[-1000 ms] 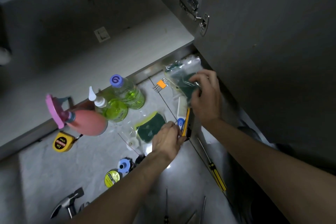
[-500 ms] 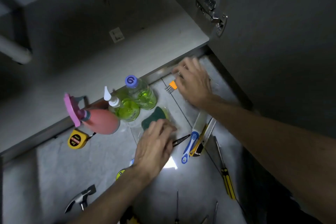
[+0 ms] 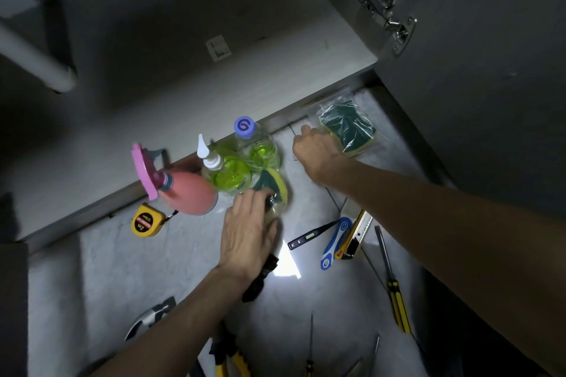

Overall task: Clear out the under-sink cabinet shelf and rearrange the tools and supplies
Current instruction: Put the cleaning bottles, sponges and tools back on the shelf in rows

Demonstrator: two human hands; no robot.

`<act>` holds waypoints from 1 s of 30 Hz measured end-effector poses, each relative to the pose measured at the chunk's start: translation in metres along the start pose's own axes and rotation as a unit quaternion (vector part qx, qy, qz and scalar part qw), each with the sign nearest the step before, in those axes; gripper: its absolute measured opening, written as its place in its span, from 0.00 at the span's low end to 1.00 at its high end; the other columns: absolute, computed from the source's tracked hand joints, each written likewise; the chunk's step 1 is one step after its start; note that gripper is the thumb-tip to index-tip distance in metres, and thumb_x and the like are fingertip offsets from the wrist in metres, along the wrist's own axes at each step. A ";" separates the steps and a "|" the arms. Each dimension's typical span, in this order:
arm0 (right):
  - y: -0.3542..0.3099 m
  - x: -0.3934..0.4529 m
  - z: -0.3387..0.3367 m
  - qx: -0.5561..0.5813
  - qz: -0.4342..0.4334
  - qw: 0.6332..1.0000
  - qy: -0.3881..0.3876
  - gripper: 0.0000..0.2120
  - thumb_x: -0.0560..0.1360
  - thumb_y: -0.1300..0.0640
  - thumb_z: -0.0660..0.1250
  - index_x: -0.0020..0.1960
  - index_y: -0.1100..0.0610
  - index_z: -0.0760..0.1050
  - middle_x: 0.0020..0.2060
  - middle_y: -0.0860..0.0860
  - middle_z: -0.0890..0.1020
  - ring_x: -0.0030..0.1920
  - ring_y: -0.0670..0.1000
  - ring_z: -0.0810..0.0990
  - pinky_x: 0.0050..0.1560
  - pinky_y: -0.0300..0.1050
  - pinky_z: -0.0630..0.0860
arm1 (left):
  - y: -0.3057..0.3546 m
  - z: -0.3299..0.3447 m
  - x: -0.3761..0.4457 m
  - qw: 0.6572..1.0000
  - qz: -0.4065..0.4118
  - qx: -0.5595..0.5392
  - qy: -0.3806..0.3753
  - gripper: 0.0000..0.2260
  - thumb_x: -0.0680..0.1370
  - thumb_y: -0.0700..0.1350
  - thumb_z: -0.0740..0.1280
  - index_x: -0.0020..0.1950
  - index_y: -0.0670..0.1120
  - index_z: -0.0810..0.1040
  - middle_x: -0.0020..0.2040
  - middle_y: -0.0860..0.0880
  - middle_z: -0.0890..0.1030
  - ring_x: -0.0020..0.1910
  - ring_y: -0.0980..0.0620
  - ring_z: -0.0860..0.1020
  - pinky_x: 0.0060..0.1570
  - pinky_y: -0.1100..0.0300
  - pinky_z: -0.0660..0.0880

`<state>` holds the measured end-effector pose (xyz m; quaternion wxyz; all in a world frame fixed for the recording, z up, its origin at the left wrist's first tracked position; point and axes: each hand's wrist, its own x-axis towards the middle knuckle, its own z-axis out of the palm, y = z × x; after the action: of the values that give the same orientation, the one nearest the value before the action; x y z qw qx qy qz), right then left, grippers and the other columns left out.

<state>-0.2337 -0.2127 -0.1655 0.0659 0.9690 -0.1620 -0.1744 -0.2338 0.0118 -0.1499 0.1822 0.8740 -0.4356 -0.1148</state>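
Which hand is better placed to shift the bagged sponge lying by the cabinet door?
Right. The right hand lies right beside the bagged sponge, while the left hand is busy at the other sponge near the bottles.

Dim scene, floor glare patch (image 3: 286, 263), blurred hands

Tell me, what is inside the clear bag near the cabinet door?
A green and yellow sponge shows through the clear bag. The right hand covers its left edge.
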 end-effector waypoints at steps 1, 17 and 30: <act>0.000 0.002 0.000 0.011 0.005 1.000 0.001 0.25 0.73 0.61 0.73 0.68 0.61 0.72 0.60 0.58 0.75 0.59 0.56 0.77 0.56 0.50 0.76 | -0.003 0.001 0.002 1.000 -0.023 0.008 -0.010 0.20 0.74 0.42 0.71 0.65 0.46 0.71 0.56 0.48 0.72 0.53 0.45 0.71 0.50 0.50 0.71; -0.038 -0.215 0.064 0.510 0.150 0.847 -0.015 0.09 0.77 0.50 0.68 0.40 0.47 0.71 0.31 0.43 0.77 0.37 0.44 0.74 0.40 0.44 0.66 | 0.015 0.002 0.019 0.998 -0.018 -0.030 -0.047 0.12 0.73 0.40 0.69 0.53 0.53 0.73 0.48 0.57 0.72 0.49 0.50 0.74 0.41 0.59 0.67; -0.036 -0.240 0.083 0.448 0.188 0.874 0.021 0.07 0.82 0.55 0.61 0.46 0.52 0.75 0.45 0.47 0.79 0.43 0.45 0.75 0.38 0.30 0.65 | 0.116 -0.016 0.149 0.978 0.196 0.047 0.054 0.11 0.72 0.34 0.67 0.51 0.47 0.78 0.51 0.48 0.78 0.51 0.46 0.73 0.53 0.51 0.69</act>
<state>-0.4659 -0.1039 -0.1731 -0.3407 0.8495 -0.4001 -0.0474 -0.2228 -0.1689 -0.0929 0.1832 0.7840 -0.5931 -0.0093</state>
